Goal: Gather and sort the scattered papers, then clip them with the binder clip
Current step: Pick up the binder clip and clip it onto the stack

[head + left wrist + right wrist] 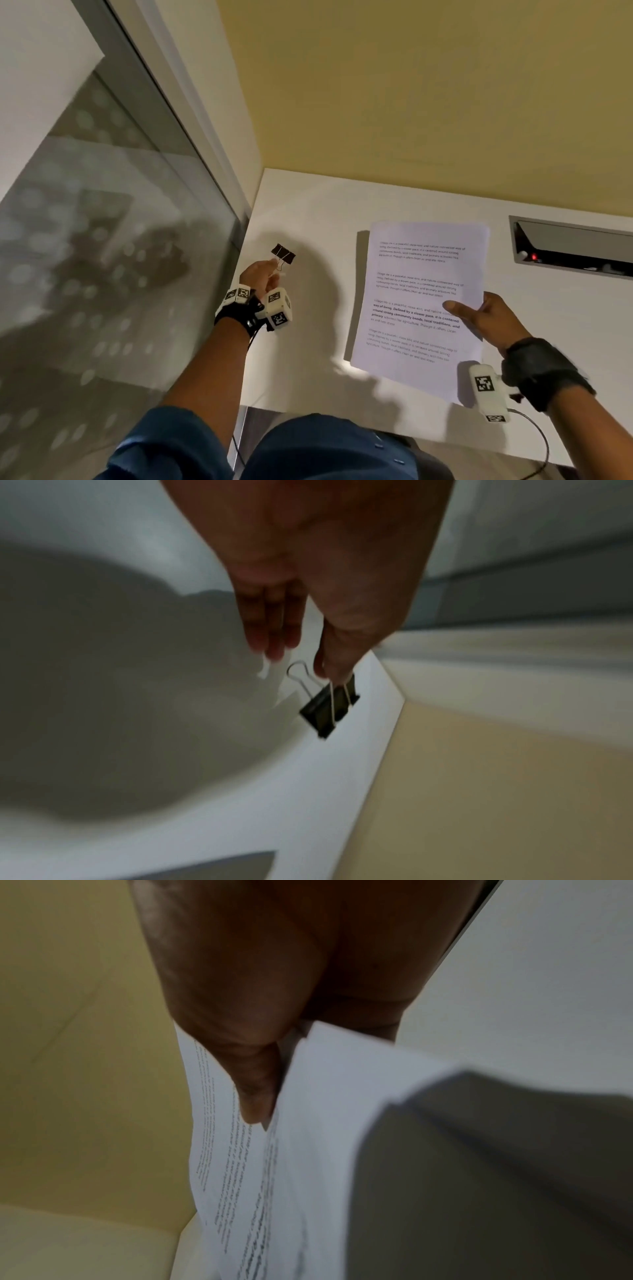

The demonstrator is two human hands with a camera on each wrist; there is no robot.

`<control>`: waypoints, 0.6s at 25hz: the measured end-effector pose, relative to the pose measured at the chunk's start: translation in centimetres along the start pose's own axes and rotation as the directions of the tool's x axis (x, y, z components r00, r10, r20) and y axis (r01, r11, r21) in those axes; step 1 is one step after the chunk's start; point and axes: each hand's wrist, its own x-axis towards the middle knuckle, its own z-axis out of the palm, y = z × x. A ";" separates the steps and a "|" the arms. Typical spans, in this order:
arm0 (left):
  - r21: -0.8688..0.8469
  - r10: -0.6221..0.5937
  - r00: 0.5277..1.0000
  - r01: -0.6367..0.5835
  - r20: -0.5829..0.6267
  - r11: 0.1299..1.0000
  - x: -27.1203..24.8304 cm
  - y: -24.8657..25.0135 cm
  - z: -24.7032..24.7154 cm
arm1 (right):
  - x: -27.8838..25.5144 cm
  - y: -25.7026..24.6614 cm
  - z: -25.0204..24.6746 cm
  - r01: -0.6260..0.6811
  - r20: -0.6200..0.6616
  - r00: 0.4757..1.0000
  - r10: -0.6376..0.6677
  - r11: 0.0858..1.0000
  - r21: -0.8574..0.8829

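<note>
A black binder clip (pixel 283 254) with silver wire handles hangs above the white desk's left part, pinched by one handle in my left hand (pixel 263 274). In the left wrist view the clip (pixel 329 710) dangles from thumb and forefinger while the other fingers (pixel 274 631) stretch out straight. My right hand (pixel 479 317) grips a stack of printed white papers (pixel 421 301) at its right edge, thumb on top, lifted off the desk. The right wrist view shows the thumb (pixel 255 1093) pressed on the printed papers (pixel 308 1164).
The white desk (pixel 308 212) meets a yellow wall behind and a glass partition (pixel 102 240) on the left. A recessed cable tray (pixel 575 246) with a red light is set into the desk at the back right. A cable (pixel 537 442) trails from my right wrist.
</note>
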 end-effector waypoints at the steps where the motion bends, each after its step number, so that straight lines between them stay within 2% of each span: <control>1: -0.090 -0.031 0.997 0.037 0.069 0.995 -0.2 -0.3 0.1 | 0.1 0.2 -0.2 0.004 0.001 1.000 -0.004 1.000 -0.002; 3: -0.271 -0.057 0.978 0.111 0.201 0.956 -0.7 -0.6 0.1 | 0.2 0.2 -0.5 0.008 0.018 1.000 -0.008 1.000 0.010; 5: -0.432 -0.044 0.958 0.169 0.284 0.886 -1.5 -0.6 0.2 | -0.1 -0.5 -0.6 0.016 0.034 0.999 -0.017 1.000 0.023; 7: -0.493 0.009 0.933 0.181 0.359 0.851 -2.4 -0.4 0.3 | -0.1 -0.8 -0.7 0.026 0.020 0.999 -0.027 1.000 0.017; 10: -0.408 0.095 0.925 0.070 0.369 0.910 -3.4 0.1 1.2 | 0.1 -0.4 -1.0 0.030 0.007 1.000 -0.030 1.000 0.006; 12: -0.264 0.119 0.939 -0.032 0.322 0.964 -3.9 0.6 2.1 | 0.1 -0.3 -1.2 0.025 0.013 1.000 -0.025 1.000 0.000; 15: -0.056 0.187 0.954 -0.179 0.233 0.982 -4.4 1.6 3.3 | 0.0 -0.5 -1.5 0.035 0.042 0.999 -0.033 0.999 -0.036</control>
